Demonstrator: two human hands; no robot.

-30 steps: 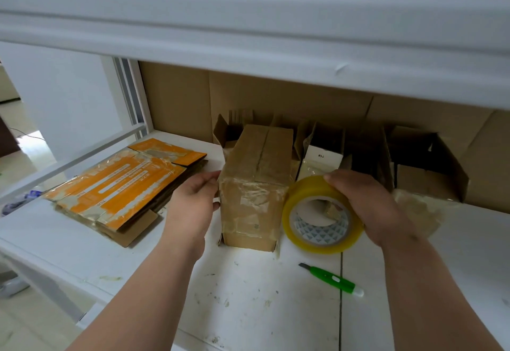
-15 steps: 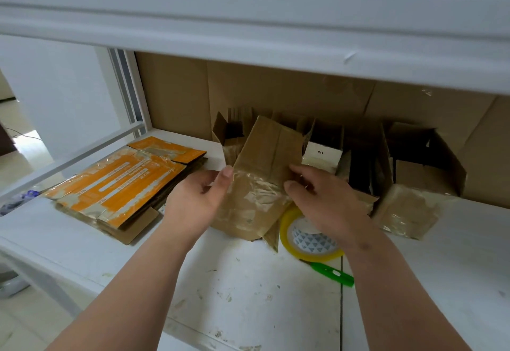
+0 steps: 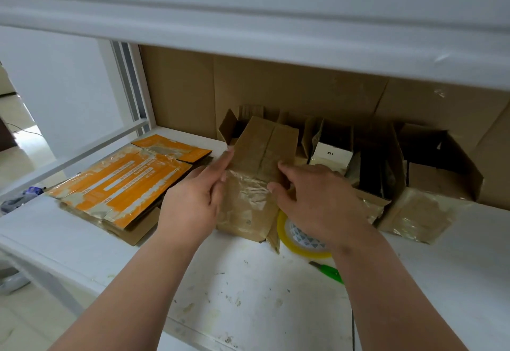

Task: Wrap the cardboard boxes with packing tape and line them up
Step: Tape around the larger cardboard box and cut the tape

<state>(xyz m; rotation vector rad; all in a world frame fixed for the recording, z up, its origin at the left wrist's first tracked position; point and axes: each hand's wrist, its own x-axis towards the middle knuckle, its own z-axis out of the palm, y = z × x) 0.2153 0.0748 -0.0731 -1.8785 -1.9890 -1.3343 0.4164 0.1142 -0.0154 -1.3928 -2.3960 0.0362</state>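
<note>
A small brown cardboard box (image 3: 259, 157), partly covered with clear tape, stands tilted back on the white shelf (image 3: 248, 295). My left hand (image 3: 198, 198) lies against its left side with fingers straight, the fingertips at the upper left edge. My right hand (image 3: 309, 198) holds the box's right side, fingers bent over the taped front. A yellow roll of packing tape (image 3: 300, 243) lies flat on the shelf under my right wrist, partly hidden. A green utility knife (image 3: 329, 272) lies just in front of it.
Flattened orange boxes (image 3: 124, 185) are stacked at the left. Several open and taped brown boxes (image 3: 419, 212) stand in a row at the back right, against a cardboard backing (image 3: 276, 88). A white shelf beam (image 3: 248, 19) hangs overhead.
My right hand put down the tape roll and moved onto the box. The box tipped backward, and both hands now hold it by its sides.
</note>
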